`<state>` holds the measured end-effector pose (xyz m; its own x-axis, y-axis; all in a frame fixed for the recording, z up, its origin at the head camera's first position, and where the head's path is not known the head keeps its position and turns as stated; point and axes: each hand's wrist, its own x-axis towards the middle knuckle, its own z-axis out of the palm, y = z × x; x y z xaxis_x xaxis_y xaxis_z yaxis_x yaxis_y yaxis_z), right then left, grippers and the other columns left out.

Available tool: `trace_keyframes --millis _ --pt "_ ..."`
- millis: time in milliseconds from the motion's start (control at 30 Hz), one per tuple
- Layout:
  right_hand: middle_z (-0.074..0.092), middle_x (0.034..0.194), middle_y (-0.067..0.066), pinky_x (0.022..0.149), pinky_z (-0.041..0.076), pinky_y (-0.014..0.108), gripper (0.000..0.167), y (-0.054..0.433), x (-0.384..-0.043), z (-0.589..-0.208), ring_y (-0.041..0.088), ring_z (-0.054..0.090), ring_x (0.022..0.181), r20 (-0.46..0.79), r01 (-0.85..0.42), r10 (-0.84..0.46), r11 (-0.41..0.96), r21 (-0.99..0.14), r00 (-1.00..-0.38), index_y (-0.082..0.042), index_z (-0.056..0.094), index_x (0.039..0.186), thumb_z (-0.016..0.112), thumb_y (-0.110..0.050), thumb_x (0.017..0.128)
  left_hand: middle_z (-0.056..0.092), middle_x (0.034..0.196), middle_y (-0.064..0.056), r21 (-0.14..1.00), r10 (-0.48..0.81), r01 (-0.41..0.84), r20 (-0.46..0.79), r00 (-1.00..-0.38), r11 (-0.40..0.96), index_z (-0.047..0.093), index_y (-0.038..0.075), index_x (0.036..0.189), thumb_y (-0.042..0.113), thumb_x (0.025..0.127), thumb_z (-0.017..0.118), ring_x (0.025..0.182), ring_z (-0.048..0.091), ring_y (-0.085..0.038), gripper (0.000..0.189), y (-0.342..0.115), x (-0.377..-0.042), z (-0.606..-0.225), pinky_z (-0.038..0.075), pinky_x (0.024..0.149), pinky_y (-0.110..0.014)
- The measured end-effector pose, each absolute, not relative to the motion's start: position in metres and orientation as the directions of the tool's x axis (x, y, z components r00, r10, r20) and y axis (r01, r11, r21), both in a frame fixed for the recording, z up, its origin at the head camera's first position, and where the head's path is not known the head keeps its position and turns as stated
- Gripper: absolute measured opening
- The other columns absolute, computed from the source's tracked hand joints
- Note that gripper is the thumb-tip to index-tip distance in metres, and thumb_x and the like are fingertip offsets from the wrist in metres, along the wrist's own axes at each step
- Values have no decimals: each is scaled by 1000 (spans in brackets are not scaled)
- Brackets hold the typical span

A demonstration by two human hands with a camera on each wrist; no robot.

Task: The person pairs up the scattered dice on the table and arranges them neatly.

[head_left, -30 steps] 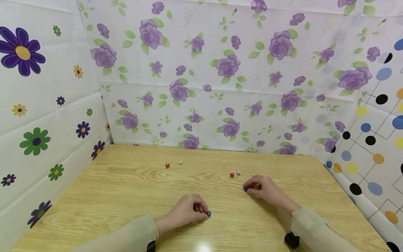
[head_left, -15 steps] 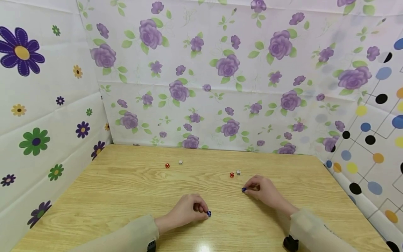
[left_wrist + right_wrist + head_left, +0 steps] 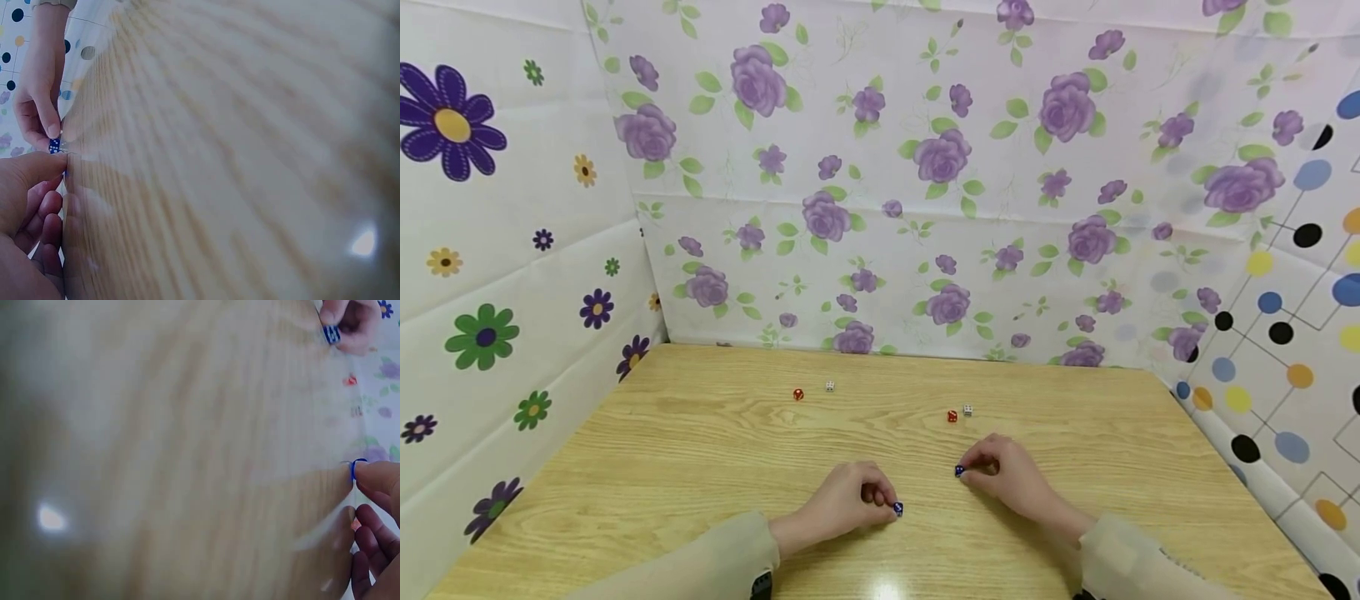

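Note:
Near the middle of the wooden table point(image 3: 715, 450), my left hand point(image 3: 846, 504) pinches a blue die point(image 3: 898, 508) with white pips between thumb and fingertips. To its right and a little farther off, my right hand point(image 3: 1011, 477) pinches a second blue die point(image 3: 959, 471), close to the tabletop. A gap of bare wood separates the two blue dice. Behind my right hand a red die point(image 3: 952, 416) and a white die point(image 3: 967, 410) lie close together. In the right wrist view the blue die point(image 3: 357, 469) is mostly hidden by my fingers.
Toward the back left, another red die point(image 3: 798, 394) and another white die point(image 3: 831, 387) lie a little apart. A flower-printed cloth point(image 3: 880, 250) hangs behind the table, with a dotted cloth point(image 3: 1292, 375) along the right side.
My right hand has moved left and nearer to me, carrying its blue die toward the left hand's one. The left hand and the red and white dice have stayed in place.

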<state>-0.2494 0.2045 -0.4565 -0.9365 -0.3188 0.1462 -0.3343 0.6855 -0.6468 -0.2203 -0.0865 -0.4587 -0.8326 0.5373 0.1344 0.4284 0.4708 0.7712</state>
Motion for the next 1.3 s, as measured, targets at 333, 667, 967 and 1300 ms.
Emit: trace_keyframes --millis 333,667,967,1300 --pt "66 92 -5 71 46 20 6 188 -235 -458 5 55 82 140 -359 -375 616 -701 -916 -23 73 89 78 -23 85 64 80 1 756 538 434 129 -833 490 74 15 85 16 81 81 67 50 2 8 -86 -219 -454 42 62 -16" --pt "66 92 -3 71 45 20 7 178 -228 -459 4 55 81 125 -380 -430 580 -721 -894 -22 72 91 76 -25 86 65 79 1 744 519 430 131 -845 511 74 16 84 19 80 83 65 49 2 10 -83 -220 -452 41 61 -17" --pt "66 89 -6 68 43 19 8 170 -224 -462 3 53 77 134 -404 -462 557 -726 -877 -23 71 91 77 -21 85 66 80 1 739 510 425 128 -851 523 73 17 84 19 79 83 66 50 2 11 -81 -221 -452 40 62 -17" --pt "61 83 -5 63 42 20 9 157 -219 -461 5 50 71 120 -404 -474 559 -724 -872 -22 70 89 77 -20 85 65 81 8 723 496 421 125 -860 548 74 19 84 19 81 81 69 53 4 8 -77 -223 -452 42 69 -17"
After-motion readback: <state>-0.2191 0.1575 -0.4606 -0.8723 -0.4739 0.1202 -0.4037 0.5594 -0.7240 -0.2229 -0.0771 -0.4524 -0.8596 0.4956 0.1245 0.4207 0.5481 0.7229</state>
